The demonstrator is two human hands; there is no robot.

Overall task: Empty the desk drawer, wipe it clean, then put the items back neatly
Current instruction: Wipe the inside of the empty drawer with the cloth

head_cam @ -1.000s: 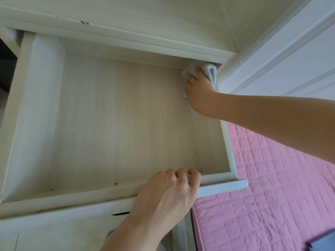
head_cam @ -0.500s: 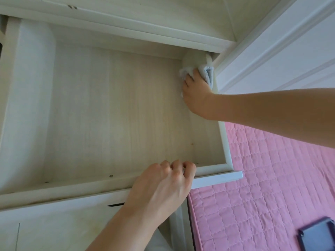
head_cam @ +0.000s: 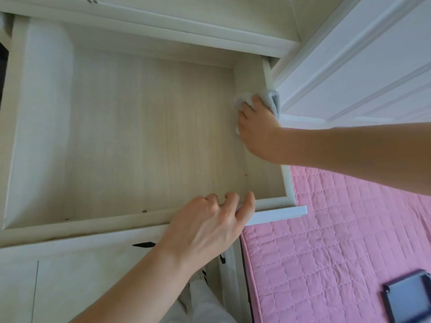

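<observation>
Drawer (head_cam: 140, 136) pulled out, nothing in it. Your right hand (head_cam: 258, 134) presses a cloth (head_cam: 268, 99) to the right inner wall, fingers (head_cam: 247, 111) spread over it, thumb hidden, so grasp not certain. Left hand (head_cam: 210, 227) hooks its fingers over the front rim. Cloth looks soft, light, likely to bunch: hold it wadded under a flat palm. Drawer looks stiff, likely slides: brace at the front rim.

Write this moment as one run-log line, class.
stage: wiping | drawer: open, empty | right hand: presses cloth on right inner wall | left hand: grips front edge | items: not yet returned
</observation>
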